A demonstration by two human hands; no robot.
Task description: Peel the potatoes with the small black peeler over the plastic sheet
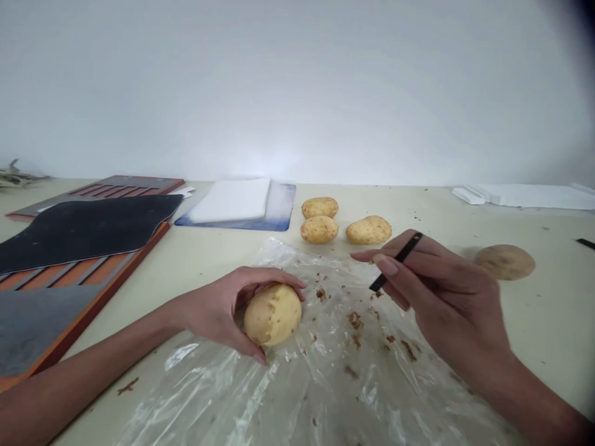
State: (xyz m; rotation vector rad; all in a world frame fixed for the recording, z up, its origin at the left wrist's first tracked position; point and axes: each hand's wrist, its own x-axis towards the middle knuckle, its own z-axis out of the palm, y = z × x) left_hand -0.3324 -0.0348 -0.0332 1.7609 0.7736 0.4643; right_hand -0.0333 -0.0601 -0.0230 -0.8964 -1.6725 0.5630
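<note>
My left hand (232, 303) is wrapped round a potato (274, 314), fingers over its top and thumb below. Part of that potato looks smooth and pale, with ragged bits of skin along one edge. Between thumb and fingers, my right hand (437, 291) pinches a short, flat black strip (396, 261), held slantwise and apart from the potato. Beneath both hands a clear plastic sheet (260, 396) lies crumpled, with brown scraps of peel (355, 320) scattered over it.
Behind the sheet lie potatoes (369, 230) in a small group. A darker potato (506, 262) sits at the right. White flat pieces (534, 196) lie at the back right. On the left are orange-and-grey panels (102, 272), a black sheet (93, 226) and a white pad (232, 199).
</note>
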